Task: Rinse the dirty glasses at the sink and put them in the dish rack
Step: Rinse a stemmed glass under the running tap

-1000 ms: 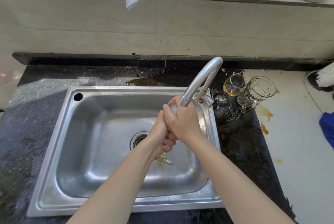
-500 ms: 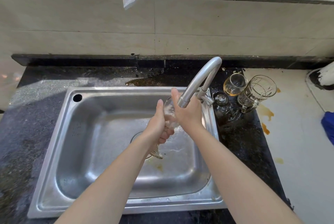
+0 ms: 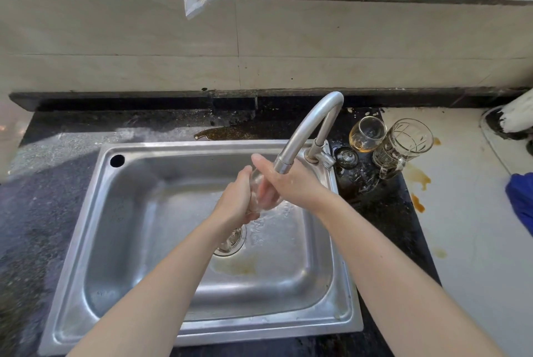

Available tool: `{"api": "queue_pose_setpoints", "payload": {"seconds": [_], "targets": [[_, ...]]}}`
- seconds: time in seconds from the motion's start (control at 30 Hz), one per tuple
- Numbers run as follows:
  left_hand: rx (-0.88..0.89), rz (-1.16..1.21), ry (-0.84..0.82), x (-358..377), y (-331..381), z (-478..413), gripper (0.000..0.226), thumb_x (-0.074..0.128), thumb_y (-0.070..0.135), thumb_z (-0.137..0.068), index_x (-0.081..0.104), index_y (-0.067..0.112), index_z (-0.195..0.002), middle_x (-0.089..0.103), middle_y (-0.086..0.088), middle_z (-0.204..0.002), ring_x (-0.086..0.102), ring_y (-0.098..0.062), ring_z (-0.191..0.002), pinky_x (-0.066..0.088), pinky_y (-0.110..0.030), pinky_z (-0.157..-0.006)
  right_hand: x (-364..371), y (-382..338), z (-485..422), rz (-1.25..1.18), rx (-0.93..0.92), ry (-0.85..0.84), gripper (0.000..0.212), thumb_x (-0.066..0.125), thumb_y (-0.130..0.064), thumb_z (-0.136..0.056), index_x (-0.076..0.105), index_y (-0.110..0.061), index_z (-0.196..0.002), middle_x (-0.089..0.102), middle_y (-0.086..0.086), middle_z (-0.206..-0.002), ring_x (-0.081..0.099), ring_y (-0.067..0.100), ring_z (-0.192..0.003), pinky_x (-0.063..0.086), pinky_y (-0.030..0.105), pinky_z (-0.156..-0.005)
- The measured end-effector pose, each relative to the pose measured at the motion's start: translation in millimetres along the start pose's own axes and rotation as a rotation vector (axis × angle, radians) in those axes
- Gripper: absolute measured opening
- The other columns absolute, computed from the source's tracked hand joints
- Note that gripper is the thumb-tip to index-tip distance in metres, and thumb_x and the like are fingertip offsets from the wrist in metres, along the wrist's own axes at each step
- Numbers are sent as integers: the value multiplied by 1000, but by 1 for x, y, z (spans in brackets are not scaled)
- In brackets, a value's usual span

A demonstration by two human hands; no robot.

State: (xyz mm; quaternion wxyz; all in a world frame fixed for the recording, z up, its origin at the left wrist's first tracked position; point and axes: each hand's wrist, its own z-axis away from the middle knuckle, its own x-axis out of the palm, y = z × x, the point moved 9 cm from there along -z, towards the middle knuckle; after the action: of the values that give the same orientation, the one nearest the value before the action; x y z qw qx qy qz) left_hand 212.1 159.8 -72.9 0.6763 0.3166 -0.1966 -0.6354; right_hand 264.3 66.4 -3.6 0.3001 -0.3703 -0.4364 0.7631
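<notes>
Clear glass (image 3: 255, 182), wet and see-through, sits under the faucet (image 3: 305, 131); left hand (image 3: 238, 203) grips it, right hand (image 3: 294, 183) curls round it too.

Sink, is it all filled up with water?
No, the sink shows its steel bottom and drain strainer uncovered, with only splashes of water.

Sink (image 3: 202, 145) set in the counter (image 3: 389, 212), with the faucet (image 3: 310, 123) at its back right corner. Under the spout and above the drain (image 3: 230, 241), a glass (image 3: 256, 183) sits between the left hand (image 3: 235, 203) and right hand (image 3: 294, 183). On the counter right of the faucet stands a stemmed glass (image 3: 367, 134), with a mug (image 3: 402, 144) just beside it.
</notes>
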Motion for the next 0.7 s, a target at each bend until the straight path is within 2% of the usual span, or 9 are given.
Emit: {"api": "queue_pose_setpoints", "payload": {"seconds": [0.07, 0.13, 0.2, 0.27, 0.33, 0.43, 0.57, 0.63, 0.7], "targets": [[-50, 60, -54, 6, -3, 6, 56, 25, 58, -97, 55, 14, -82, 39, -2, -55, 33, -9, -38, 25, -15, -32, -7, -1, 1, -19, -43, 171, 62, 55, -47, -92, 54, -4, -48, 55, 8, -45, 54, 12, -41, 49, 23, -56], [-68, 79, -122, 7, -2, 8, 52, 28, 56, -97, 49, 12, -78, 37, 0, -49, 26, -7, -30, 19, -13, -31, -12, 6, 3, -66, -74, 295, 60, 64, -49, -86, 48, -6, -47, 44, 5, -45, 42, 13, -41, 40, 30, -52], [-103, -14, -224, 5, -4, 10, 51, 31, 53, -96, 50, 10, -75, 37, 1, -40, 22, -7, -28, 16, -13, -33, -8, 9, 7, -23, -114, 286, 58, 66, -49, -83, 39, -17, -42, 37, -1, -43, 36, 11, -43, 33, 30, -52], [-138, -137, -326, 4, -11, 13, 63, 29, 59, -93, 57, 7, -71, 39, -1, -38, 20, -9, -30, 14, -13, -37, -1, 10, 10, 34, -130, 223, 62, 62, -50, -84, 40, -12, -40, 39, 3, -40, 38, 10, -42, 37, 33, -53], [-123, -186, -295, 0, -14, 8, 82, 18, 69, -93, 63, 1, -78, 45, -4, -42, 23, -10, -32, 16, -13, -38, -1, 17, 7, 2, -35, 241, 62, 57, -50, -87, 48, -8, -43, 47, 10, -41, 49, 14, -43, 48, 34, -55], [19, -332, -187, 3, 2, 7, 87, 10, 66, -94, 64, -1, -86, 50, -1, -41, 35, -13, -33, 27, -18, -38, -12, 40, -4, -137, 118, 364, 52, 58, -37, -92, 44, -11, -50, 39, 3, -44, 47, 14, -38, 43, 24, -42], [275, -851, -152, 12, 35, 11, 63, 22, 50, -101, 63, 4, -107, 64, -10, -66, 60, -24, -54, 50, -30, -56, -20, 75, 0, -368, 286, 502, 43, 65, -39, -88, 51, -7, -63, 39, 4, -51, 40, 16, -44, 37, 21, -41], [404, -1124, -122, 18, 51, 15, 43, 26, 36, -103, 60, 15, -118, 65, -9, -81, 62, -28, -73, 49, -38, -65, -19, 96, 9, -503, 419, 563, 40, 68, -43, -85, 58, -8, -70, 45, 1, -56, 43, 16, -48, 44, 26, -48], [494, -1312, -112, 27, 63, 19, 41, 33, 45, -99, 65, 18, -101, 63, -2, -77, 58, -24, -75, 41, -34, -61, -12, 117, 16, -642, 558, 575, 34, 68, -48, -83, 64, -15, -86, 46, 0, -61, 41, 15, -51, 55, 33, -59]]}}
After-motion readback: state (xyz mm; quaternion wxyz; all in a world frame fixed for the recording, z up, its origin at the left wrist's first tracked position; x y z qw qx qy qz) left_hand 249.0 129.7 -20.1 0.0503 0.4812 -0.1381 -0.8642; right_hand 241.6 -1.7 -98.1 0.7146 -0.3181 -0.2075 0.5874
